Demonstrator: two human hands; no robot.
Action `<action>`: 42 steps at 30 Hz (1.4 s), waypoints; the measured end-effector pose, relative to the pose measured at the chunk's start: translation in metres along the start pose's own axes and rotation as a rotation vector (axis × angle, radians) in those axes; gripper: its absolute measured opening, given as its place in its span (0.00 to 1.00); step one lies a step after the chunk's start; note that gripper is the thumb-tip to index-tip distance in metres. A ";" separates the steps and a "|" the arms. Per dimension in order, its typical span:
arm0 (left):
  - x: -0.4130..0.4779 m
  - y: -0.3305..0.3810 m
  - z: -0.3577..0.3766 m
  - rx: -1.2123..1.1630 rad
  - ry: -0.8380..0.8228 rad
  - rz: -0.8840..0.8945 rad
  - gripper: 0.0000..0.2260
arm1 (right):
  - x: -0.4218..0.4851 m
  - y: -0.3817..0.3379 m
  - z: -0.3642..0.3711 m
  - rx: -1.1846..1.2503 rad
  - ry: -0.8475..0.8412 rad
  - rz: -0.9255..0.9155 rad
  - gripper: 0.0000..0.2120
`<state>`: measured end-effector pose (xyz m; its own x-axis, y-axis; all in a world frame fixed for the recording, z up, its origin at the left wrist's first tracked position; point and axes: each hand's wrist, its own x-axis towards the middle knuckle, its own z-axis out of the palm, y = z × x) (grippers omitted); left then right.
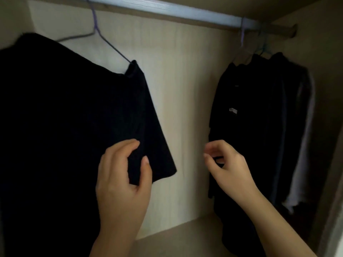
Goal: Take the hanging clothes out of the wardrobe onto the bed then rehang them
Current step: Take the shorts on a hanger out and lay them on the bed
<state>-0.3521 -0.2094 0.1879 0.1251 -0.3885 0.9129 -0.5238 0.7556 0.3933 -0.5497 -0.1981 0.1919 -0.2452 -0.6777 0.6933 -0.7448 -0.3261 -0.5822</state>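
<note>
A black short-sleeved shirt (55, 108) hangs tilted on a purple hanger (96, 32) hooked over the wardrobe rail (167, 11). My left hand (122, 179) pinches the hem of its right sleeve between thumb and fingers. My right hand (226, 167) hovers with loosely curled fingers in front of the edge of a black garment (241, 127). That garment hangs with several other dark clothes at the right end of the rail. Whether the right hand touches the cloth is unclear.
A pale grey garment (304, 145) hangs furthest right, against the wardrobe side wall (326, 71). The light wooden back panel (185, 89) shows between the two groups of clothes. The wardrobe floor (185, 236) lies below.
</note>
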 end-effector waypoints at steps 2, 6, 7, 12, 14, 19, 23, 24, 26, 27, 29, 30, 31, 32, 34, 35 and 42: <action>0.011 -0.008 -0.023 0.100 0.053 0.016 0.15 | 0.003 -0.031 0.021 0.091 -0.053 -0.005 0.07; 0.034 -0.019 -0.060 0.206 0.196 0.053 0.16 | 0.018 -0.091 0.054 0.314 -0.129 -0.032 0.09; 0.040 -0.021 -0.067 0.226 0.236 0.066 0.17 | 0.022 -0.105 0.059 0.359 -0.138 -0.050 0.09; 0.072 -0.031 -0.096 0.293 0.348 0.027 0.22 | 0.044 -0.162 0.077 0.533 -0.156 -0.142 0.08; 0.087 -0.039 -0.102 0.305 0.342 -0.083 0.26 | 0.053 -0.178 0.083 0.540 -0.200 -0.171 0.06; 0.113 -0.047 -0.104 0.070 0.131 -0.452 0.30 | 0.076 -0.199 0.096 0.554 -0.257 -0.136 0.09; 0.104 -0.041 -0.099 -0.064 0.022 -0.361 0.21 | 0.082 -0.204 0.097 0.531 -0.277 -0.097 0.16; 0.100 -0.038 -0.098 -0.080 0.007 -0.337 0.21 | 0.082 -0.205 0.095 0.530 -0.272 -0.091 0.17; 0.093 -0.032 -0.094 -0.127 -0.039 -0.290 0.22 | 0.083 -0.205 0.089 0.533 -0.251 -0.083 0.18; 0.091 -0.028 -0.091 -0.151 -0.069 -0.273 0.23 | 0.084 -0.205 0.086 0.534 -0.241 -0.078 0.19; 0.087 -0.022 -0.083 -0.190 -0.136 -0.254 0.24 | 0.085 -0.205 0.079 0.524 -0.232 -0.060 0.21; 0.085 -0.020 -0.079 -0.210 -0.168 -0.246 0.24 | 0.087 -0.206 0.076 0.514 -0.229 -0.053 0.22; 0.083 -0.018 -0.075 -0.232 -0.199 -0.238 0.24 | 0.088 -0.207 0.073 0.496 -0.226 -0.051 0.22; 0.081 -0.017 -0.071 -0.251 -0.230 -0.231 0.25 | 0.090 -0.208 0.069 0.474 -0.217 -0.053 0.22; 0.077 -0.014 -0.065 -0.278 -0.288 -0.215 0.24 | 0.096 -0.209 0.062 0.430 -0.200 -0.045 0.20; 0.075 -0.013 -0.063 -0.286 -0.306 -0.208 0.24 | 0.100 -0.208 0.058 0.411 -0.197 -0.031 0.17; 0.073 -0.026 -0.070 -0.289 -0.247 -0.241 0.16 | 0.129 -0.194 0.036 0.021 -0.146 0.028 0.07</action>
<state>-0.2704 -0.2200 0.2522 -0.0086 -0.6590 0.7521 -0.2431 0.7310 0.6377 -0.4145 -0.2461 0.3790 -0.1714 -0.7750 0.6083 -0.7256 -0.3183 -0.6100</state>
